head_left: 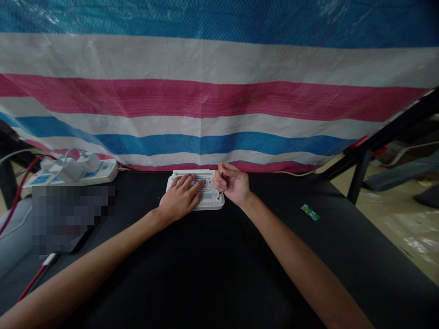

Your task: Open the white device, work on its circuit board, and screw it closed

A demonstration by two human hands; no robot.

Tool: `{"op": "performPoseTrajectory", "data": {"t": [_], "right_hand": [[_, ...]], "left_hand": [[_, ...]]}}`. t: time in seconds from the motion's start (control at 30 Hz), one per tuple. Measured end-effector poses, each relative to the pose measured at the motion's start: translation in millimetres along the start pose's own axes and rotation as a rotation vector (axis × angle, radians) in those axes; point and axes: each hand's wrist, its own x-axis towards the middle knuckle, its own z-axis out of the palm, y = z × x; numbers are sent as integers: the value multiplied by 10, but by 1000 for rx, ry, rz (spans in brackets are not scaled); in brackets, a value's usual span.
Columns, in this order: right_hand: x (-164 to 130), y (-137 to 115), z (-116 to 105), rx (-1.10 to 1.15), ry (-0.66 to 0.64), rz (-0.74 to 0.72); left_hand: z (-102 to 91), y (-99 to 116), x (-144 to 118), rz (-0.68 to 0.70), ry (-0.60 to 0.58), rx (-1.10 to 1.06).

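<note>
A white, flat router-like box lies on the black table, its vented and labelled face up. My left hand rests palm down across its left and middle part, fingers spread and stretched out, hiding much of the label. At the box's right side, my right hand is closed around a slim screwdriver. The screwdriver's red lower end points down at the near right corner of the box, by a dark hole. Most of its handle is covered by my fingers; whether the tip touches the box I cannot tell.
On the left, a white power strip with plugged-in chargers stands behind a dark, blurred-out flat device on a red cable. A small green packet lies to the right. Behind the table hangs a striped plastic sheet.
</note>
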Motion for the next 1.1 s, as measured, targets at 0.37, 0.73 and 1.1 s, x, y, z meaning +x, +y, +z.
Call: {"op": "performPoseTrajectory", "data": {"t": [0.37,0.73,1.1], "right_hand": [[15,4,-47,57,-85,87],[-86,185,180,-157,169,-234],[-105,280,240,-161,330,-364]], "left_hand": [[20,-5,-7,1,13,-12],[30,-15,-12,17,33,27],[22,-7,-9,13,40,11]]}}
